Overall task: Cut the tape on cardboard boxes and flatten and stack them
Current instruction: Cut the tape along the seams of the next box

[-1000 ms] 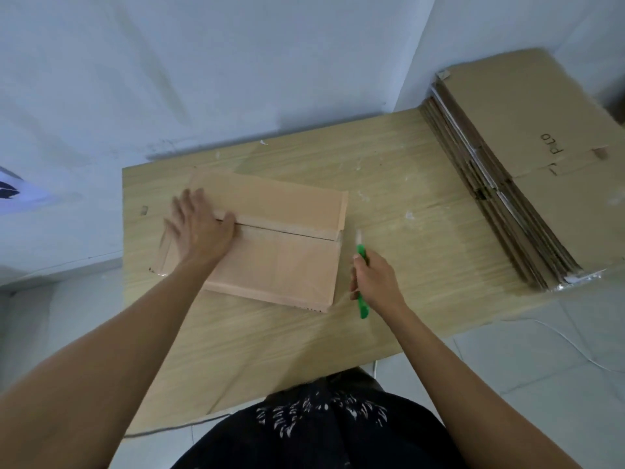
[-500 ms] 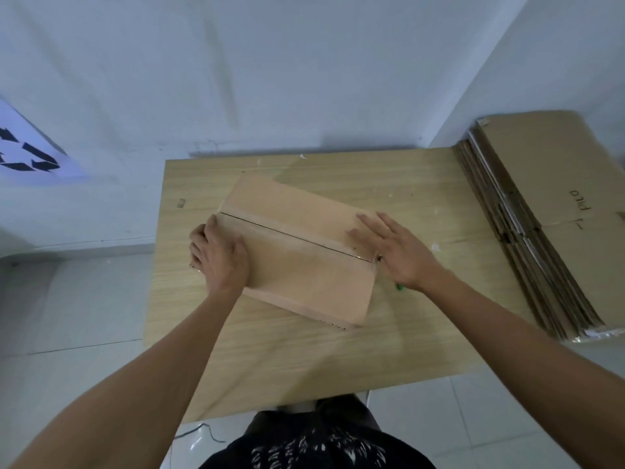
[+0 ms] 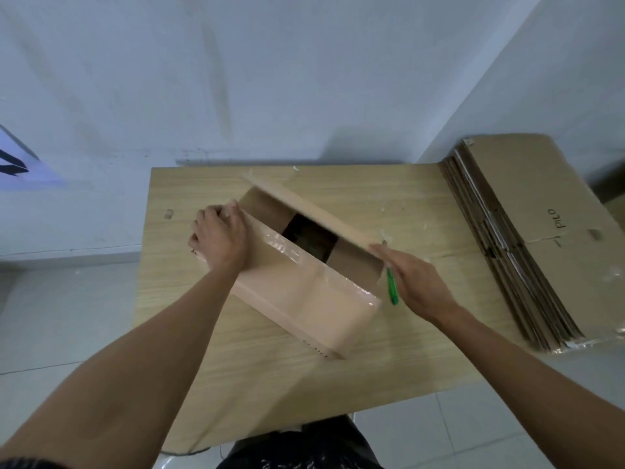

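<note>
A tan cardboard box (image 3: 314,319) stands slantwise on the wooden table (image 3: 270,394), its top seam parted. The far flap (image 3: 304,209) is raised, and the dark inside shows under it. Shiny cut tape runs along the edge of the near flap (image 3: 304,282). My left hand (image 3: 220,242) grips the left end of the near flap, fingers curled over its edge. My right hand (image 3: 416,282) reaches with straight fingers to the right end of the far flap and touches it. A green cutter (image 3: 392,289) lies on the table beside that hand, at the box's right end.
A thick stack of flattened cardboard boxes (image 3: 527,238) covers the table's right end and hangs over its edge. White walls stand behind the table and meet in a corner at the right. Tiled floor surrounds the table. Scraps of tape dot the tabletop.
My right hand put the green cutter down beside the box and moved to its right end. Both hands then pulled the top flaps apart, so the box now stands open.
</note>
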Action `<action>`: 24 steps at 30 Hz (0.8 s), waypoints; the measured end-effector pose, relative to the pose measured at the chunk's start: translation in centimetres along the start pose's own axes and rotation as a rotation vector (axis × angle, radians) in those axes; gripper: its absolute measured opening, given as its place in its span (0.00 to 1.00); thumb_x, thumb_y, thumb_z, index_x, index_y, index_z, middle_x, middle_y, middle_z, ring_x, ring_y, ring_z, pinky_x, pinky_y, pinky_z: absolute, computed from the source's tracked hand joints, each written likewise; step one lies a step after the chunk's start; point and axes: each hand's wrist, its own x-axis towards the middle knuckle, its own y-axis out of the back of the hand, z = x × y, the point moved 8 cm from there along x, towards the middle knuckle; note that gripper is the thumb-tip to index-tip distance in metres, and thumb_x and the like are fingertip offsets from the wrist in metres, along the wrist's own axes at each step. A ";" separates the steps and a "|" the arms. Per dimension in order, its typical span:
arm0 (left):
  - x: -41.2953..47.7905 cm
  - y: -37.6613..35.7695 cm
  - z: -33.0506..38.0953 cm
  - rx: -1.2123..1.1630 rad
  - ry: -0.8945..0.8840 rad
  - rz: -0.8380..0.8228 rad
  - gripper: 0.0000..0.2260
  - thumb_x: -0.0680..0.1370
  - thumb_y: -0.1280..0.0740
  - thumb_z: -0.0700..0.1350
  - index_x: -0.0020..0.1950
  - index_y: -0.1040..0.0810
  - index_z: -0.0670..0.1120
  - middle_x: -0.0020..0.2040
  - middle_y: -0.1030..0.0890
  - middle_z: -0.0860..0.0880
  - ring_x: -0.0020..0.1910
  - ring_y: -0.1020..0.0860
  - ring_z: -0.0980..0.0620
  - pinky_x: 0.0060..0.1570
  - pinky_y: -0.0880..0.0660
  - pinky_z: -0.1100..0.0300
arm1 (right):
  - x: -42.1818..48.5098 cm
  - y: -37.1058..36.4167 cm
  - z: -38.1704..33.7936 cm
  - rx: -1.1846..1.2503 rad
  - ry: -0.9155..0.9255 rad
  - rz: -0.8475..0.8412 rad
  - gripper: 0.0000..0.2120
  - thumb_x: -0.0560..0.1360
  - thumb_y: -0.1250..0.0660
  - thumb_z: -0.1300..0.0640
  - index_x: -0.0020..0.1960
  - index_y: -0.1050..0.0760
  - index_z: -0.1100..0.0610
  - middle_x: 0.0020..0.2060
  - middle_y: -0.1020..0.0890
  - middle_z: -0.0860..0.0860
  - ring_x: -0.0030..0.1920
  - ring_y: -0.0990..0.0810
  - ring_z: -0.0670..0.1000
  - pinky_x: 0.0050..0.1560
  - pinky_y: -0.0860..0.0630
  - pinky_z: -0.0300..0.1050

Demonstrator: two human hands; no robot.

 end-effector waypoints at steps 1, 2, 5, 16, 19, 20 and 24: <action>0.4 0.0 0.4 -0.022 -0.003 -0.006 0.22 0.83 0.43 0.60 0.57 0.22 0.42 0.59 0.22 0.44 0.65 0.28 0.42 0.69 0.42 0.42 | 0.0 1.0 0.9 0.125 -0.186 0.133 0.18 0.84 0.44 0.61 0.72 0.28 0.54 0.58 0.18 0.50 0.55 0.20 0.51 0.58 0.23 0.49; 0.5 0.1 0.9 -0.045 -0.008 -0.017 0.24 0.82 0.43 0.61 0.53 0.22 0.42 0.57 0.22 0.44 0.63 0.28 0.42 0.70 0.42 0.42 | -0.3 1.5 2.3 0.240 -0.377 0.248 0.15 0.84 0.44 0.59 0.68 0.27 0.54 0.52 0.18 0.50 0.51 0.19 0.52 0.53 0.22 0.51; 1.4 -0.3 1.5 -0.194 0.045 -0.085 0.28 0.79 0.39 0.64 0.57 0.21 0.39 0.60 0.24 0.43 0.66 0.30 0.41 0.72 0.42 0.41 | -1.4 1.7 5.4 0.453 -0.771 0.426 0.11 0.83 0.41 0.56 0.64 0.30 0.56 0.48 0.21 0.51 0.51 0.20 0.58 0.52 0.23 0.55; 1.8 6.4 -2.2 -0.618 -0.048 -0.275 0.10 0.72 0.42 0.43 0.39 0.21 0.48 0.43 0.19 0.51 0.46 0.24 0.55 0.47 0.31 0.57 | 1.3 -2.1 2.7 -0.117 -0.575 -0.029 0.22 0.81 0.38 0.48 0.72 0.36 0.52 0.71 0.36 0.56 0.71 0.35 0.59 0.62 0.27 0.57; 0.7 8.9 -5.9 -0.253 -0.126 -0.382 0.08 0.78 0.32 0.41 0.47 0.15 0.51 0.51 0.15 0.51 0.53 0.21 0.54 0.58 0.26 0.57 | 0.3 -6.1 2.7 -0.010 -0.592 -0.193 0.41 0.79 0.42 0.36 0.82 0.57 0.53 0.81 0.56 0.54 0.80 0.58 0.58 0.77 0.51 0.62; 0.1 9.2 -7.1 -0.104 -0.158 -0.435 0.08 0.79 0.31 0.41 0.50 0.15 0.54 0.55 0.16 0.51 0.56 0.21 0.53 0.61 0.26 0.57 | 0.1 -6.9 2.8 0.005 -0.592 -0.215 0.44 0.78 0.42 0.33 0.82 0.62 0.51 0.81 0.61 0.52 0.80 0.63 0.58 0.77 0.55 0.64; -0.6 8.1 -6.7 0.298 -0.442 -0.478 0.11 0.80 0.30 0.47 0.61 0.17 0.57 0.70 0.22 0.51 0.71 0.27 0.46 0.72 0.32 0.45 | 0.7 -7.5 2.6 0.051 -0.561 -0.220 0.51 0.75 0.39 0.30 0.81 0.66 0.53 0.80 0.63 0.54 0.79 0.67 0.60 0.79 0.58 0.62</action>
